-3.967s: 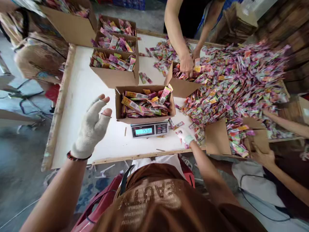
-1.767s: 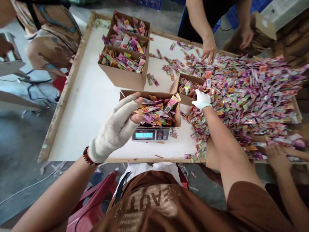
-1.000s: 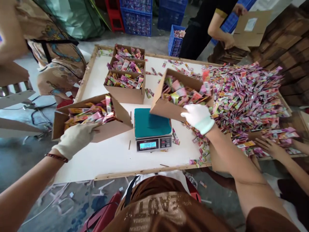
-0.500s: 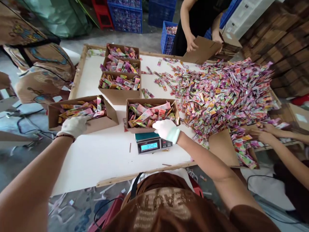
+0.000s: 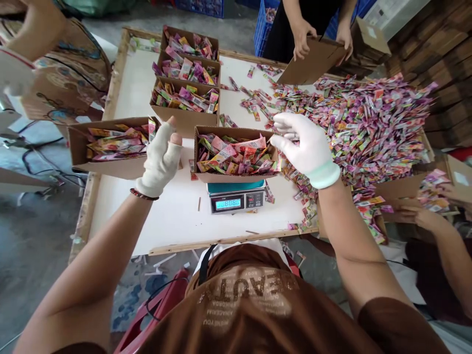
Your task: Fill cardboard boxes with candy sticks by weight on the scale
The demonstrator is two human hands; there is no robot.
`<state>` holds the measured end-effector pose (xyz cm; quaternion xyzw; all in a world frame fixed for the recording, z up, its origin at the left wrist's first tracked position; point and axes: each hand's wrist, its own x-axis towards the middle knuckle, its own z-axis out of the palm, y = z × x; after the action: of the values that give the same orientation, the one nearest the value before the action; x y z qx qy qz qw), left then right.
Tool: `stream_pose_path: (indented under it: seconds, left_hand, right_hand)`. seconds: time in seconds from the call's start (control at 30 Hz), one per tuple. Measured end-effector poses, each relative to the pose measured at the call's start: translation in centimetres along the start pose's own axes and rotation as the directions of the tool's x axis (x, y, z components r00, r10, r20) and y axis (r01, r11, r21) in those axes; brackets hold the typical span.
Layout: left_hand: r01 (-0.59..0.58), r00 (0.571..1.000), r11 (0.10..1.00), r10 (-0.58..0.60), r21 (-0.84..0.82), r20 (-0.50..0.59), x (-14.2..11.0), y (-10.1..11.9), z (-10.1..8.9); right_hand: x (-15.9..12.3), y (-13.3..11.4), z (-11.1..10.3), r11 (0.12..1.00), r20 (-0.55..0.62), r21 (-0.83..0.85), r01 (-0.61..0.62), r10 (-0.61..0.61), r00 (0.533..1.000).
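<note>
In the middle of the head view, a cardboard box [image 5: 221, 178] full of colourful candy-like packets [image 5: 254, 144] rests on a digital scale [image 5: 250, 202] with a lit display. My right hand [image 5: 306, 147], in a white glove, is at the box's right end, fingers apart and holding nothing. Left of the box, my left hand [image 5: 159, 160] is raised in a glove that bares some fingertips; its fingers are stretched out and empty. Behind that hand, another filled box [image 5: 106, 168] stands at the table's left edge, partly hidden by it.
Several filled boxes [image 5: 186, 114] stand in a row farther back. A large heap of packets [image 5: 368, 123] covers the table's right side. Across the table, a co-worker's hands [image 5: 301, 42] hold a piece of cardboard [image 5: 308, 61]. Another person's hand [image 5: 424, 216] is at the right.
My left hand has left the left box and moved right and up. My right hand has moved from the middle box's front to its right end. The scale's reading has changed.
</note>
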<state>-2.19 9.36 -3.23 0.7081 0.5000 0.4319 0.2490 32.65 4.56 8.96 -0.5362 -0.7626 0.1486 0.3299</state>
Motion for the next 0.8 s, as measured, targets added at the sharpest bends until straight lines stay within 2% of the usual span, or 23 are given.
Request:
stream_pose_path:
  seconds: [0.1, 0.2, 0.23, 0.33, 0.4, 0.5, 0.57, 0.63, 0.73, 0.8]
  left_hand:
    - [-0.045, 0.999, 0.995, 0.044, -0.085, -0.02, 0.5, 1.9, 0.5]
    - [-0.061, 0.998, 0.996, 0.06, -0.068, -0.026, 1.0, 3.0, 0.9]
    - [-0.054, 0.998, 0.996, 0.053, -0.063, -0.021, 1.2, 3.2, 1.2]
    - [-0.013, 0.999, 0.998, 0.015, -0.063, 0.031, 1.3, 3.4, 2.8]
    - [-0.028, 0.997, 0.998, 0.031, -0.054, 0.065, 1.1, 3.3, 3.9]
    - [-0.035, 0.997, 0.998, 0.039, -0.048, 0.068, 0.6, 3.4, 4.9]
    - [0.014, 0.997, 0.998, -0.009, -0.065, 0.072, 0.4, 3.4, 4.8]
    - [0.052, 0.997, 0.993, -0.046, -0.101, 0.065, 0.2, 3.4, 4.5]
    - [0.067, 0.998, 0.983, -0.067, -0.169, 0.002, 0.2, 3.1, 4.0]
    - [0.061, 0.997, 0.98, -0.069, -0.19, -0.038, 0.0, 2.8, 3.6]
  right_hand:
    - [0.9, -1.0, 0.9, 0.999, 0.079, -0.047, 0.019, -0.016, 0.997]
    - [1.9, -1.0, 3.1, 0.994, 0.246, -0.105, 0.025, 0.001, 0.969]
    - [2.3, -0.8, 4.2, 0.991, 0.323, -0.132, 0.026, 0.018, 0.946]
    - [3.2, -0.2, 8.7, 0.959, 0.533, -0.28, 0.048, 0.114, 0.838]
    - [3.7, 0.1, 11.7, 0.916, 0.578, -0.389, 0.102, 0.156, 0.801]
    - [4.2, 0.6, 14.0, 0.898, 0.582, -0.404, 0.172, 0.107, 0.806]
    - [4.4, 1.0, 13.6, 0.934, 0.557, -0.318, 0.164, 0.045, 0.829]
    - [4.4, 1.5, 12.0, 0.975, 0.47, -0.187, 0.123, -0.022, 0.882]
    - [4.3, 2.3, 8.2, 0.999, 0.223, -0.016, 0.05, -0.045, 0.974]
    - [4.1, 2.9, 4.9, 1.0, 0.044, -0.012, -0.002, 0.003, 0.999]
